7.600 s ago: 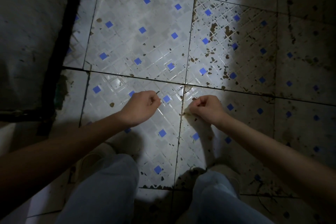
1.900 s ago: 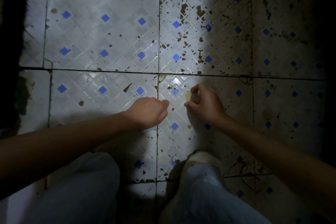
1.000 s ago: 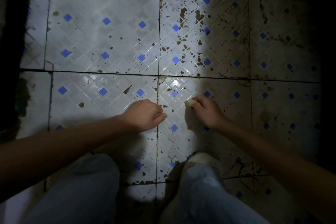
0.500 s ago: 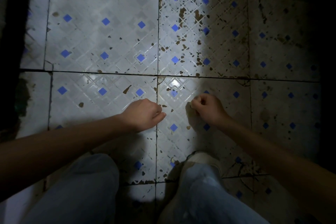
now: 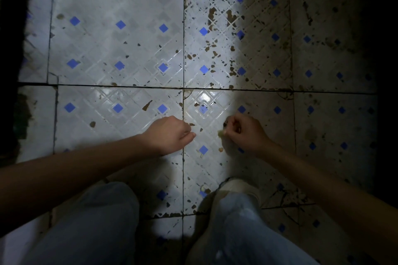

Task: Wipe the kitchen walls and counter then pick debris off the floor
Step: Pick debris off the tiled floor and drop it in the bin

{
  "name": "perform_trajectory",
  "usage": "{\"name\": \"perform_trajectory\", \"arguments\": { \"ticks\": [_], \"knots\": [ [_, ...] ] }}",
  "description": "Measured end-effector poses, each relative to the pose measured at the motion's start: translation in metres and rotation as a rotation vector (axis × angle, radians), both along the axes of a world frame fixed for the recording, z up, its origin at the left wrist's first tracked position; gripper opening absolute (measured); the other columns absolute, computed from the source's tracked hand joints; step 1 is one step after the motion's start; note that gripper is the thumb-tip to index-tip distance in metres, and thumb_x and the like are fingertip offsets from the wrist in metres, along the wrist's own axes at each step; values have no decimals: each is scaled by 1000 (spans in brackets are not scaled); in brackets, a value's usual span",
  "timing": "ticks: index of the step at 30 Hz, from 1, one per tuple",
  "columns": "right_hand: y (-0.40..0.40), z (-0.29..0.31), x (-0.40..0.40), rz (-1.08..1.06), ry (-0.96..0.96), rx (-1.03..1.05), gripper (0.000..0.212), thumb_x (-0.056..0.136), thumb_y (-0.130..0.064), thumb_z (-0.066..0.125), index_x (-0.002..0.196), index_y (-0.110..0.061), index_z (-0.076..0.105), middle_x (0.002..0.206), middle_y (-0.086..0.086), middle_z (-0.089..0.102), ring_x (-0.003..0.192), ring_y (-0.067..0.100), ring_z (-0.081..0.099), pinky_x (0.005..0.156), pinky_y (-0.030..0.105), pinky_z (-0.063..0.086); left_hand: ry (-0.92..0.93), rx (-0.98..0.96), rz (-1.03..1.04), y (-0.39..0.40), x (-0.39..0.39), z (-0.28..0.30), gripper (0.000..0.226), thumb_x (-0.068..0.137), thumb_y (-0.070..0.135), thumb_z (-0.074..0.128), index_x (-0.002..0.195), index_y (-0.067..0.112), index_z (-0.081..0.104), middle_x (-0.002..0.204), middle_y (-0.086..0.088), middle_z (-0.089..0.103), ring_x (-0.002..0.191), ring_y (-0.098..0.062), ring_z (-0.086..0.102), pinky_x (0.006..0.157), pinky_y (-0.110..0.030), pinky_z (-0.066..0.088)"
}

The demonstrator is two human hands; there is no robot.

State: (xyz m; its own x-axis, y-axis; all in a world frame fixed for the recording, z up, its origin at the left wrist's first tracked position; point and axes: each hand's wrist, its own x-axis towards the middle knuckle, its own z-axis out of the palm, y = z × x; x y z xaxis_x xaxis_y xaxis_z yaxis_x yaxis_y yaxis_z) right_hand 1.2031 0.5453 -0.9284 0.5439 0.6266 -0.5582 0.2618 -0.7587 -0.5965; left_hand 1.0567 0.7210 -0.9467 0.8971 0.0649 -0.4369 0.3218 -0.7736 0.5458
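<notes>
Floor: white tiled floor (image 5: pixel 120 45) with raised diamond ridges and small blue square insets, dark grout lines, lit by one bright patch at centre; the edges fall into darkness.
Soiling: brown flecks and chips scattered over the tiles, densest on the upper right tile (image 5: pixel 224 28); one elongated brown chip (image 5: pixel 147 105) lies on the lower left tile, well apart from both hands.
Debris in hand: a small pale, yellowish scrap (image 5: pixel 220 133), irregular in shape, shows at the fingertips of the right hand; a tiny dark speck sits just above it at the knuckles.
Right hand: right hand (image 5: pixel 243 133) curled, fingers pinching the pale scrap, low over the lower right tile.
Left hand: left hand (image 5: pixel 170 133) in a loose fist beside the vertical grout line, thumb tip forward; whether it encloses anything cannot be told.
Loose pieces nearby: two small brown bits (image 5: pixel 196 126) lie on the tile between the hands.
Person: pale blue trouser legs (image 5: pixel 92 221) at bottom, a light shoe (image 5: pixel 239 187) under the right knee.
Obscured: left margin is a dark band, unidentifiable; right tiles are too dim to grade.
</notes>
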Motion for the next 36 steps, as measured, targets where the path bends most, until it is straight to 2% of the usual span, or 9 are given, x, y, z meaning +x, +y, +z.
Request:
{"name": "perform_trajectory", "arguments": {
  "ticks": [5,10,15,17,20,22,27,32,36],
  "knots": [
    [2,2,-4,130,7,-19,19,83,-10,67,93,-17,53,96,-1,57,87,11,59,73,26,54,-3,19,-9,1,-2,-1,45,96,40,40,55,24,32,55,6,39,51,-7,38,55,-26,30],
    [5,1,-6,203,-49,-93,15,81,-13,69,87,-17,56,87,1,61,83,14,61,75,34,56,-15,28,-11,1,-3,-2,45,95,41,40,55,23,33,55,5,40,51,-7,38,55,-26,30],
    [8,2,-3,250,-38,-151,16,84,-19,66,96,-10,61,88,2,60,82,14,58,74,29,51,-14,21,-9,2,-3,-3,44,96,41,40,55,24,34,55,5,41,51,-8,39,54,-26,31],
    [8,2,-5,291,-18,-159,15,86,-21,62,86,-6,61,80,6,60,73,16,56,67,32,49,-17,17,2,3,-3,-2,44,96,40,41,55,23,35,55,4,40,51,-8,38,54,-26,32],
    [8,1,-7,233,28,-130,22,88,-19,58,69,-9,53,62,0,51,56,10,48,54,23,40,-26,5,30,5,-3,0,44,96,39,41,55,23,36,54,4,39,51,-8,38,54,-26,33],
    [10,2,-7,197,60,-116,23,89,-17,56,70,-5,55,60,-2,51,55,9,48,54,20,40,-31,-2,44,7,-4,0,44,96,38,41,55,22,38,54,4,40,51,-8,39,52,-26,30],
    [14,5,-6,181,42,-98,20,92,-15,53,81,1,59,76,11,59,70,18,56,67,33,49,-38,4,55,10,-5,-2,43,96,37,40,58,18,42,56,2,42,53,-11,41,48,-25,26],
    [16,9,-4,69,24,-17,18,90,-10,53,72,-14,54,70,-4,54,67,5,52,59,12,41,-14,-6,61,10,-6,-1,42,97,38,40,61,17,45,57,2,43,54,-11,42,49,-25,26],
    [27,8,1,6,0,14,23,85,-9,58,64,-16,53,65,-2,55,65,5,53,63,21,45,8,-5,55,11,-4,4,44,97,38,40,56,23,37,56,4,40,53,-9,38,49,-24,25]
  ]
}}
